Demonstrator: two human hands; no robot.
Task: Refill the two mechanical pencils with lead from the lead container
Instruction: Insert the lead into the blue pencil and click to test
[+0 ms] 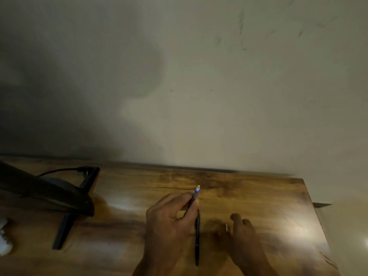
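Observation:
My left hand (169,222) grips a grey mechanical pencil (194,195) with a blue band and white eraser tip, its top end pointing up and away over the wooden table (249,192). A second, black pencil (197,240) lies flat on the table just right of that hand, its tip toward me. My right hand (247,238) hovers low over the table to the right, blurred, its fingers loosely extended. A small thin object (227,228) lies by its fingers; whether it is the lead container is unclear.
A dark monitor (43,192) on a black stand (65,230) fills the table's left side, with a cable (59,170) behind it. A plain wall (199,86) rises right behind the table. The table's right edge (316,216) runs close to my right hand.

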